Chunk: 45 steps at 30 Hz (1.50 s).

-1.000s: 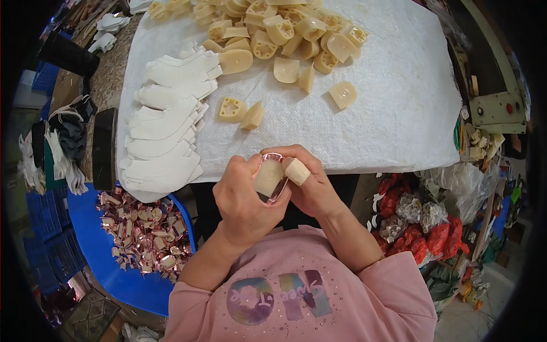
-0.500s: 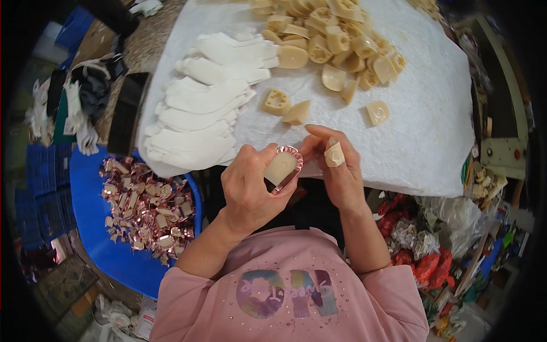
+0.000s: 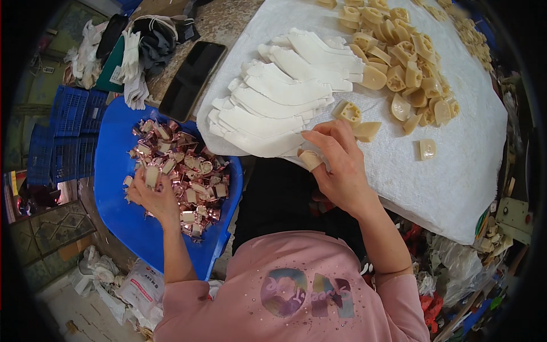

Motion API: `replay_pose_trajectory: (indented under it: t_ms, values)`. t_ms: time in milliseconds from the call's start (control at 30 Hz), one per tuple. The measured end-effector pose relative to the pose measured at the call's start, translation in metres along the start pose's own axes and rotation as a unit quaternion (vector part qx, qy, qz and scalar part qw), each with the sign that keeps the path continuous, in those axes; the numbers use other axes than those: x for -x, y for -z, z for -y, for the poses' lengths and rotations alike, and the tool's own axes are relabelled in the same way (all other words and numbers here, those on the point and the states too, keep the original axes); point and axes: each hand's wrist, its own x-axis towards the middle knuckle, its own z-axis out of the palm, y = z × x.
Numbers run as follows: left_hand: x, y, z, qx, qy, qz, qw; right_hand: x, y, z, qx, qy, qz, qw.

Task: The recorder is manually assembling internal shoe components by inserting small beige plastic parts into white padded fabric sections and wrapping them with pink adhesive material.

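Note:
My left hand (image 3: 155, 196) reaches into a blue tub (image 3: 111, 188), its thumb and fingers around a cream piece with pink metallic covering (image 3: 151, 175), which looks like a covered shoe heel. Many similar pink-and-cream heels (image 3: 191, 196) lie heaped below it. Over the front edge of the white-covered table, my right hand (image 3: 342, 171) has thumb and forefinger apart, with tan wrapping round one digit. Its fingertips are beside the lower end of overlapping white strips (image 3: 273, 102); whether they touch is unclear. Two bare cream heels (image 3: 348, 113) lie just beyond that hand.
A large pile of bare cream heels (image 3: 399, 74) covers the far right of the table (image 3: 433, 188), with a lone heel (image 3: 427, 149) nearer. A black phone (image 3: 192, 81) lies left of the strips. Blue crates (image 3: 71, 131) stand left of the tub; plastic bags (image 3: 456, 262) crowd the right.
My left hand has moved from in front of me into the tub, taking the pink-covered heel along. My right hand has come away from that heel toward the white strips. The view has shifted left.

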Motion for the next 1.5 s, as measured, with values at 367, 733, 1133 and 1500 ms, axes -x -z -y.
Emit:
replay_pose_trajectory:
  t_ms: [367, 733, 1133, 1500]
  values:
    - [0.009, -0.011, -0.118, 0.528, 0.094, 0.273, 0.799, -0.02, -0.062, 0.013, 0.165, 0.152, -0.006, 0.974]
    - [-0.018, -0.03, -0.141, 0.595, 0.161, 0.262, 0.743, -0.026, -0.064, 0.014, 0.06, 0.069, -0.017, 0.996]
    - [-0.003, -0.013, -0.155, 0.325, -0.082, 0.033, 0.942, 0.009, 0.036, -0.007, 0.103, 0.05, -0.274, 0.955]
    - [0.052, 0.009, -0.228, 0.712, 0.236, 0.475, 0.461, 0.042, 0.038, -0.009, 0.121, -0.008, -0.127, 0.985]
